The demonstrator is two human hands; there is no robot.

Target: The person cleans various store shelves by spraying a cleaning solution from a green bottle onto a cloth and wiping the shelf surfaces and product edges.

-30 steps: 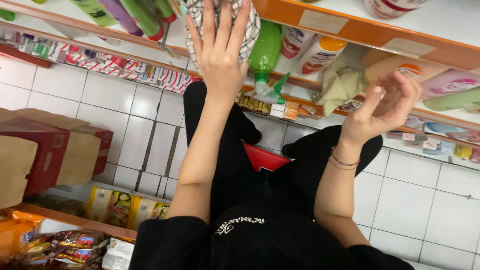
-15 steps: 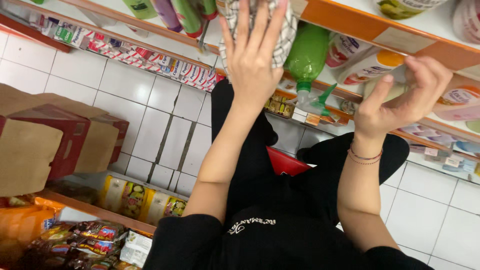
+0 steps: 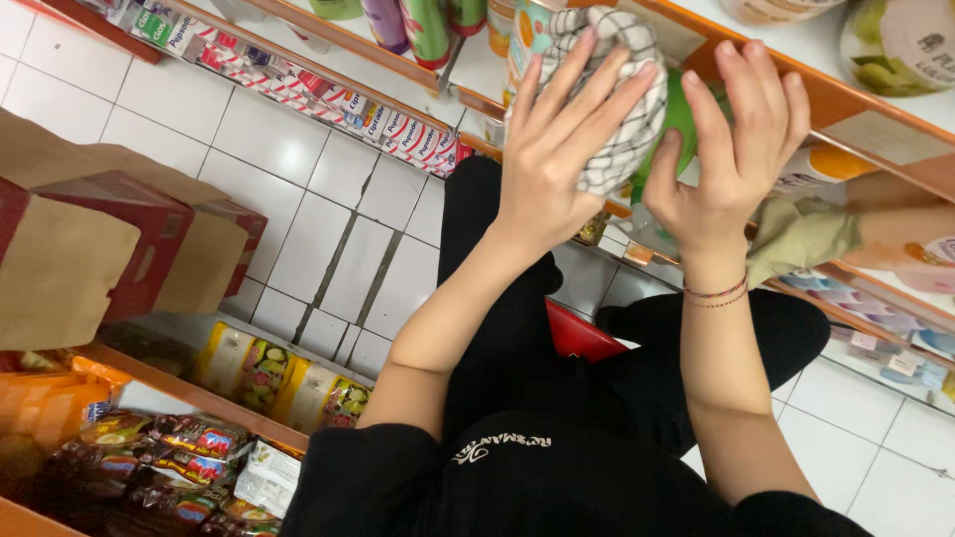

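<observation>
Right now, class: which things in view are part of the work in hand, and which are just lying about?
In hand:
left hand
checked cloth
right hand
green bottle

Lying about:
cardboard boxes
snack packets
yellowish rag

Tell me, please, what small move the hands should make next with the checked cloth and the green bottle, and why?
Probably wipe the checked cloth down the green bottle. The left hand already presses the cloth flat against it with fingers spread, and the right hand steadies the bottle from the other side at the orange shelf edge, so both are set for a stroke.
</observation>
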